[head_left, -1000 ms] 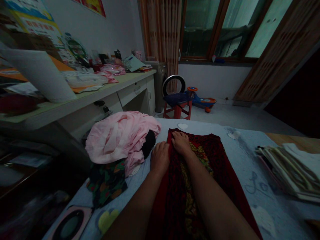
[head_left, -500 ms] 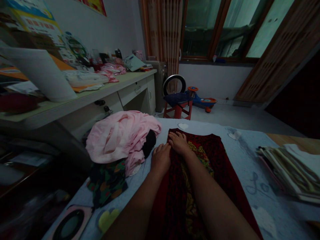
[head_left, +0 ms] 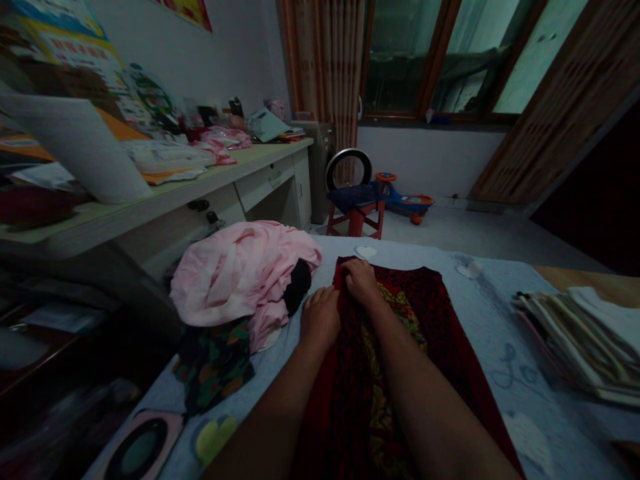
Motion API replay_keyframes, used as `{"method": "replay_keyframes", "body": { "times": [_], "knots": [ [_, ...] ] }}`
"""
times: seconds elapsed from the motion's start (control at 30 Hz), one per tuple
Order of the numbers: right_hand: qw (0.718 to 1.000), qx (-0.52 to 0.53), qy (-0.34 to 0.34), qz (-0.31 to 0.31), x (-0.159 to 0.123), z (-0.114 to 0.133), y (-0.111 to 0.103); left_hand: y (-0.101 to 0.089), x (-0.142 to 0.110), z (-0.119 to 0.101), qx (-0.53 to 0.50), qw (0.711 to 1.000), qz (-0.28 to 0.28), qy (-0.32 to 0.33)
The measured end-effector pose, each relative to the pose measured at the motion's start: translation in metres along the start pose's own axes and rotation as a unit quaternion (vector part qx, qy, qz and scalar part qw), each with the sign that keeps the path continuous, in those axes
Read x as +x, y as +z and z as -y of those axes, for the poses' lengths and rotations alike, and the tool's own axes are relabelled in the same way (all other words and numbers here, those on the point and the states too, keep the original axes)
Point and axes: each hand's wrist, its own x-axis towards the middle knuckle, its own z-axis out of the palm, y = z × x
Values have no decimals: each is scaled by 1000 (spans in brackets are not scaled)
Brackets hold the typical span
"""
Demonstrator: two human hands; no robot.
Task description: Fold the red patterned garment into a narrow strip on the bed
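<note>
A dark red garment (head_left: 450, 333) with black patterning and a yellow motif lies spread on the bed, its far edge toward the window. My right hand (head_left: 361, 280) rests on its far left corner, fingers apart and slightly arched over the cloth. Along the garment's left edge lies my left hand (head_left: 321, 317), palm down, with its fingers extended forward and its thumb hidden. Beside that hand sits a heap of pink cloth (head_left: 235, 273) with a black piece (head_left: 299, 287) tucked at its side. A dark green patterned cloth (head_left: 220, 367) pokes out underneath.
Folded clothes (head_left: 580, 340) are stacked on the right of the light blue bedsheet (head_left: 490, 287). To the left runs a cluttered desk (head_left: 210, 183). Past the bed's far edge stand a red stool (head_left: 356, 220) and a blue ride-on toy (head_left: 405, 200).
My right hand has shifted slightly right and away from me, and its fingers have gone from flat to more arched. The left hand stays nearly in place.
</note>
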Motion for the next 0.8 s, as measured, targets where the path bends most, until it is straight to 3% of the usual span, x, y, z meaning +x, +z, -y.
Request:
{"method": "replay_keyframes", "body": {
  "times": [0.13, 0.33, 0.6, 0.7, 0.8],
  "knots": [
    [998, -33, -8, 46, -1, 1, 5, 1, 0, 1, -3, 1000, -7, 1],
    [997, -41, 0, 68, 0, 0, 11, 4, -1, 4, -4, 1000, -23, -6],
    [999, -22, 2, 31, -2, 1, 10, -1, -4, 1, 5, 999, -28, -15],
    [1000, -21, -16, 2, -1, 2, 5, 0, -4, 2, 5, 1000, -25, -16],
    [999, -27, -43, 13, -1, 4, 2, 2, -4, 3, 4, 1000, -22, -17]
  ]
}}
